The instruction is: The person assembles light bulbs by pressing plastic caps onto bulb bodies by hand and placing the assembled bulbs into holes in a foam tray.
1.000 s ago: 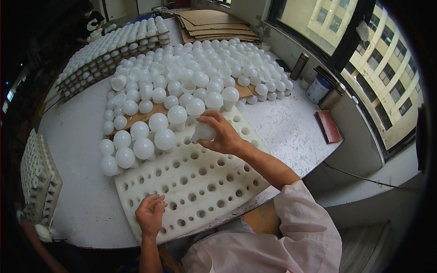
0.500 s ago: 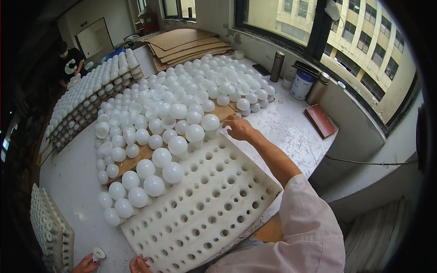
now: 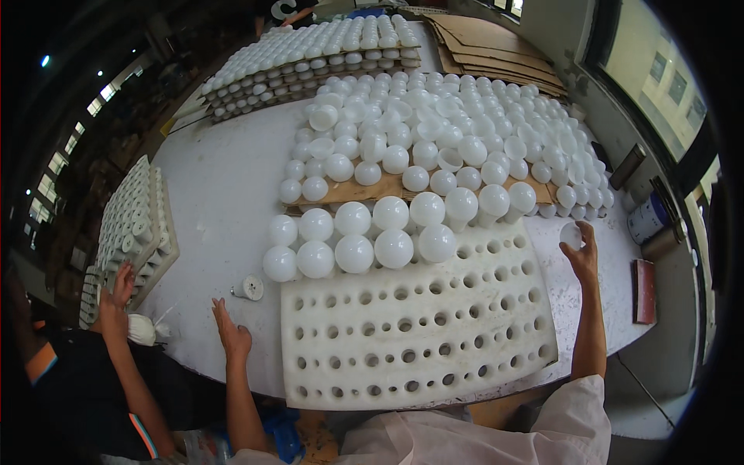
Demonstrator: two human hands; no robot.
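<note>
L hand point(image 3: 233, 335) is spread near lamp base point(image 3: 250, 288) on table point(image 3: 209, 209), & R hand point(image 3: 582, 249) pinches white globe point(image 3: 571, 235) by its sides, prob. bc it is fragile, right of foam board point(image 3: 418, 307), whose holes apparently keep bulbs point(image 3: 394, 249) upright.

Wht table point(image 3: 217, 209), grey wall point(image 3: 680, 333), window point(image 3: 634, 39) R (bldg point(image 3: 673, 85) outside)

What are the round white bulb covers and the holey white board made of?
The round white bulb covers look like glossy plastic or glass: they show bright glints, but I can't tell which. The holey white board is probably matte foam: its surface is dull, without glints.
</note>
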